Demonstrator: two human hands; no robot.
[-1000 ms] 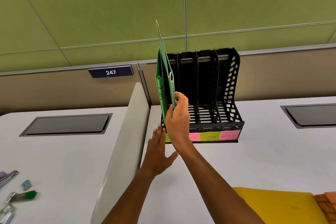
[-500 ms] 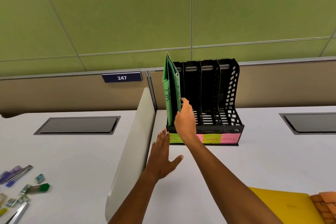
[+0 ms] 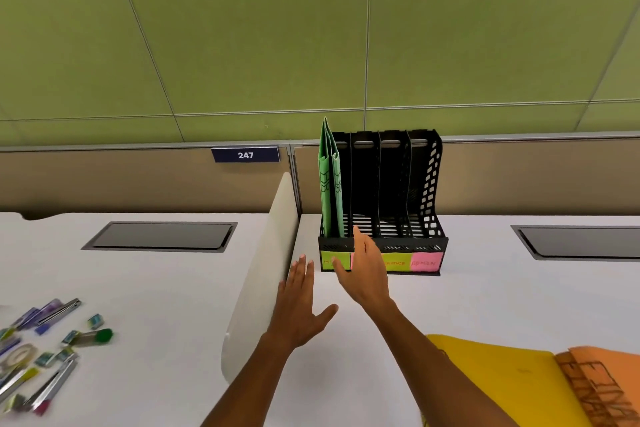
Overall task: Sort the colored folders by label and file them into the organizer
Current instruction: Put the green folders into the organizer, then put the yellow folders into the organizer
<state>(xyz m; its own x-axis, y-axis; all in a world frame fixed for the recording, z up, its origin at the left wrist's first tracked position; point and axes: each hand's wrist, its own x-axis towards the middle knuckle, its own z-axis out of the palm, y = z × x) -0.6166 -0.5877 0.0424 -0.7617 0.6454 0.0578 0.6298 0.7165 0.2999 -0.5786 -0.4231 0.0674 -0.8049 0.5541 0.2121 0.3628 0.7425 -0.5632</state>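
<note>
The right hand (image 3: 363, 270) is in front of the black organizer (image 3: 382, 243), with its fingers straight and a little apart. It holds nothing. Its fingertips (image 3: 356, 231) reach up to the front edge of the organizer, just beside the lower end of the green folders (image 3: 330, 184); I cannot tell if they touch. The left hand (image 3: 300, 305) is lower and more to the left, above the white desk (image 3: 485, 295), flat, fingers together and the thumb spread out, also holding nothing.

The 2 green folders stand upright in the leftmost compartment of the organizer. The other 3 compartments hold no folder. Coloured labels (image 3: 426, 262) are stuck along the front of the organizer; the right hand covers part of them. A yellow folder (image 3: 502, 374) and an orange folder (image 3: 602, 388) lie on the desk at the lower right, well apart from both hands.
</note>
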